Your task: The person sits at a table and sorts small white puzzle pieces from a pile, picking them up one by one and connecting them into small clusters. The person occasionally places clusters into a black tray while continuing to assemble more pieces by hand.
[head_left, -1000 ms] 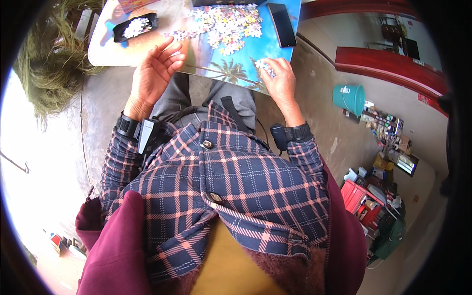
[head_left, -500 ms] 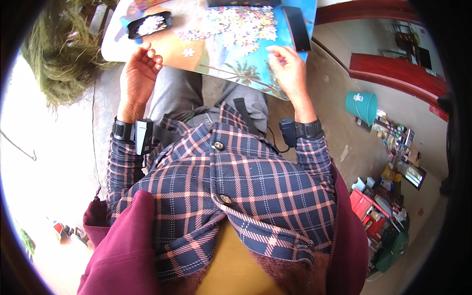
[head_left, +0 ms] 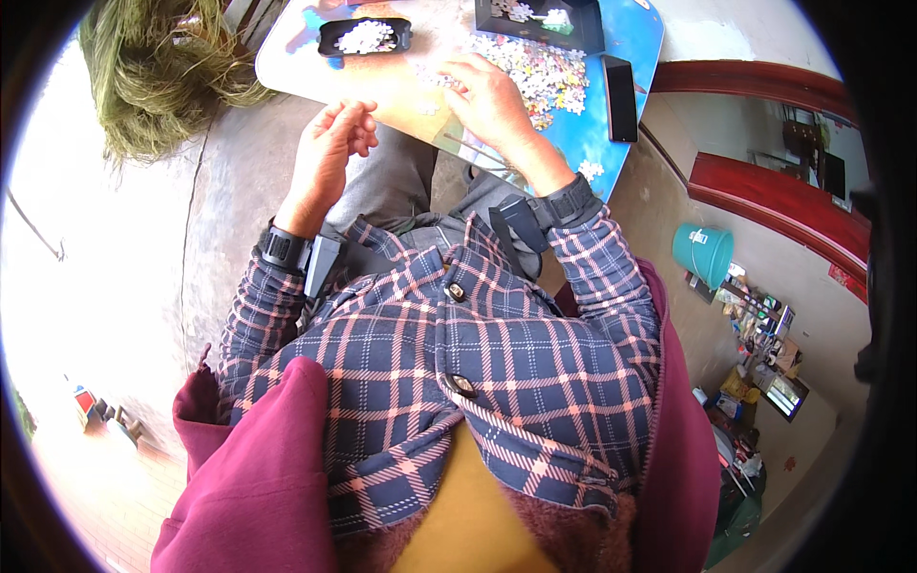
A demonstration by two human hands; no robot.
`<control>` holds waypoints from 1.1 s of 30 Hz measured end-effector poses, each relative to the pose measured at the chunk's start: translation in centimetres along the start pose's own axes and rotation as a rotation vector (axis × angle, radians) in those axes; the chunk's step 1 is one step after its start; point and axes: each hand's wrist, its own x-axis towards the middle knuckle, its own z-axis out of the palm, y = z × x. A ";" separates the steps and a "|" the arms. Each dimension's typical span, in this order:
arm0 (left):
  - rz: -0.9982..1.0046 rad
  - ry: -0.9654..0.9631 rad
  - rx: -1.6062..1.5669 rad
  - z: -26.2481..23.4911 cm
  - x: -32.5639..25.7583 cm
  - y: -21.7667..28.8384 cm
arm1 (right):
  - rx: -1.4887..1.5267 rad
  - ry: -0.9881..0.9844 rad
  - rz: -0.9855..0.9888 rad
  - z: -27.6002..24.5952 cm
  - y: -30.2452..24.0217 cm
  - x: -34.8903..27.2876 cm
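Note:
My right hand (head_left: 492,110) reaches over the tabletop (head_left: 396,86), fingers pointing left at the near edge of the puzzle-piece pile (head_left: 540,72). Thumb and forefinger stand a little apart, with no piece plainly between them. A single pale puzzle piece (head_left: 428,108) lies just left of that hand. My left hand (head_left: 330,158) is raised at the table's near edge with its fingers curled against the thumb; whatever may be in them is hidden. Beyond it is a small black tray (head_left: 327,40) of white-looking pieces. More pieces (head_left: 590,170) lie by the right edge.
A larger black box (head_left: 583,38) with some pieces in it stands at the far side. A black phone (head_left: 620,100) lies along the right edge. On the floor are a teal bucket (head_left: 702,253) at right and dry green fibres (head_left: 158,81) at left.
My right hand has swung left from near the phone to the pile's left part. The left hand's fingers have drawn closer together. The view has shifted, showing more of the black box.

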 end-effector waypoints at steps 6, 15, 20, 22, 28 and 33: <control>-0.009 0.022 -0.034 -0.1 0.1 0.0 | -0.115 -0.130 0.048 0.8 -1.4 -0.6; -0.028 0.048 -0.028 -0.1 0.3 -0.3 | -0.148 -0.099 0.074 1.6 -2.1 -1.1; -0.028 0.049 -0.014 0.1 0.3 -0.5 | -0.116 -0.112 0.087 1.9 -1.9 -1.2; -0.033 0.052 -0.009 0.2 0.3 -0.6 | -0.118 -0.085 0.084 2.3 -1.8 -1.2; -0.038 0.059 -0.002 0.3 0.3 -0.5 | -0.093 -0.084 0.087 2.5 -1.4 -1.2; -0.048 0.070 0.007 0.3 0.2 -0.4 | -0.050 -0.057 0.081 2.2 -1.5 -1.6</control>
